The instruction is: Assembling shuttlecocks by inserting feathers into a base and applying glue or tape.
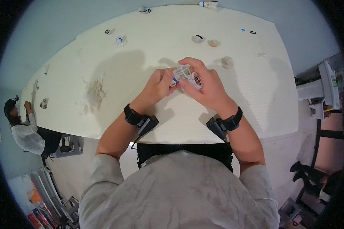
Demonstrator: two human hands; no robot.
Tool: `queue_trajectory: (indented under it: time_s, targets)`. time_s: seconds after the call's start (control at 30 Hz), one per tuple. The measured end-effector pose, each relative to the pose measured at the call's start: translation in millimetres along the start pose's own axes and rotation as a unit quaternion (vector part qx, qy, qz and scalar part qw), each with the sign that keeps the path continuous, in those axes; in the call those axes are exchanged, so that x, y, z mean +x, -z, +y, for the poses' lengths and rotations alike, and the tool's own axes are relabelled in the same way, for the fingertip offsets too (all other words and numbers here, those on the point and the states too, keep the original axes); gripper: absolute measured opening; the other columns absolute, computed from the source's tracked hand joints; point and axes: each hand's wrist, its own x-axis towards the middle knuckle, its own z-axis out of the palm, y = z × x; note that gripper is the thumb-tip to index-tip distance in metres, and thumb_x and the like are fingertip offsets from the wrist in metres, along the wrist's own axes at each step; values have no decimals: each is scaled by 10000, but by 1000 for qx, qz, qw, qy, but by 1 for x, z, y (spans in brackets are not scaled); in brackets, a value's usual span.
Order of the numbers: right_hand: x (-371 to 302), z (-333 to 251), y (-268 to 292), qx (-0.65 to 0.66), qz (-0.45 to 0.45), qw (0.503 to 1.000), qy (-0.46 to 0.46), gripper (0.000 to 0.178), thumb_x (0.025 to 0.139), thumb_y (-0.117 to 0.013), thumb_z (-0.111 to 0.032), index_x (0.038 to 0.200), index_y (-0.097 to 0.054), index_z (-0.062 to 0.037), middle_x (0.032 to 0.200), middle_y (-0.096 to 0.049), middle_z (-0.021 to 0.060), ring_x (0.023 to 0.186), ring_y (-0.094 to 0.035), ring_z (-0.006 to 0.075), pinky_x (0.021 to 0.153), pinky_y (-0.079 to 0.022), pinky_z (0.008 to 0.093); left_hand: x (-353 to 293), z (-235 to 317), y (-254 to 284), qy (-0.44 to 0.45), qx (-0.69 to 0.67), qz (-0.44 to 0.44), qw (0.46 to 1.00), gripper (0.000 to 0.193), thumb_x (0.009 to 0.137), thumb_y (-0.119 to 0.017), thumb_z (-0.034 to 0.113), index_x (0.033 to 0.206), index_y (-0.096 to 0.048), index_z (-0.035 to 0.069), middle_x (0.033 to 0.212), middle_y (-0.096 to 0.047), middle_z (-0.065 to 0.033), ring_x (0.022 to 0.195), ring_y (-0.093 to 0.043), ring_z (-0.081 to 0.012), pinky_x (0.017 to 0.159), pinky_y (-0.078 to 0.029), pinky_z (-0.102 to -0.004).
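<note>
Above the table in front of me, both hands hold a white plastic shuttlecock frame (182, 71). It has an open lattice skirt and a blue band near its narrow end. My left hand (158, 83) is closed round the narrow, banded end, and its fingertips partly hide that end. Curled about the wide lattice end is my right hand (207, 82), thumb below and index finger above. Left of my hands lies a loose heap of white feathers (94, 92). A pale round piece (227, 62) rests on the table just beyond my right hand.
Far on the white table (160, 30) are a cork-coloured piece (214, 43), a white piece with a black band (197, 38), a blue-banded shuttlecock part (118, 40) and a shuttlecock (209, 5). Another person (26, 131) sits at the left end. Shelves (328, 86) stand at right.
</note>
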Motion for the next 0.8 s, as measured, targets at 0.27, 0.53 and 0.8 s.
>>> queue_trajectory:
  time_s: [0.27,0.53,0.8]
  targets:
    - [1,6,-2,-46,23,999,15,468,866,-702,-238,1303,-552,-163,640,-629,102,560,-658,258,512,-478,341,1,11,4,84,-47,-43,994,838,1017,-80,678,809,-592,48,578,-540,-34,497,-473,-98,461,-353,-259]
    - [1,8,-4,-75,26,996,40,461,859,-702,-250,1293,-563,-181,604,-605,87,541,-643,268,494,-462,337,4,1,-1,74,21,27,997,856,1024,-91,666,708,-589,47,575,-540,-37,471,-464,-112,425,-354,-260]
    - [2,7,-3,-58,17,998,17,450,870,-703,-267,1284,-552,-172,594,-597,83,526,-623,289,488,-444,360,2,0,-5,44,-11,-30,999,610,1077,-290,526,928,-609,28,656,-544,-17,546,-485,-88,452,-363,-254]
